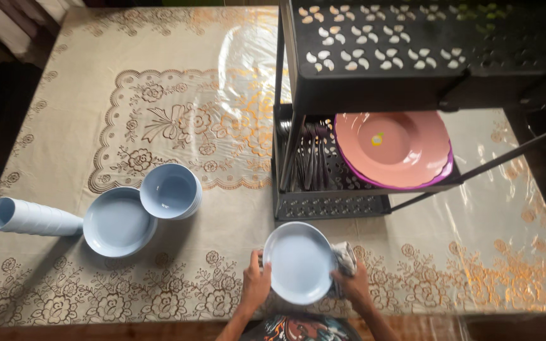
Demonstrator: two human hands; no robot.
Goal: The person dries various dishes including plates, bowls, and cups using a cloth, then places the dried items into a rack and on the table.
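Table [96, 76]: covered with a cream floral cloth under clear plastic, and it bears everything else.

Rack [374, 95]: black, two tiers, standing beyond the held plate. On the lower tier are pink plates [392, 148] and, to their left, a row of dark cutlery [308, 161].

Held plate [298, 262]: pale blue, lifted at the near table edge and tilted toward the wearer, its hollow face up.

Second blue plate [118, 222]: lies flat, well to the left of the grip. A stack of bowls [170, 191] touches its far rim. A stack of cups [30, 217] lies on its side further left.

Left hand [255, 284]: closed on the plate's left rim, thumb over the edge.

Right hand [354, 285]: closed on the right rim with a cloth [344, 257] bunched between the fingers and the plate.

Judgement: the plate is being wiped. To do it well, the left hand should keep hold of the rim as an anchor. The cloth should sweep the full face and rim. The plate should stay low over the table, clear of the rack's front edge.
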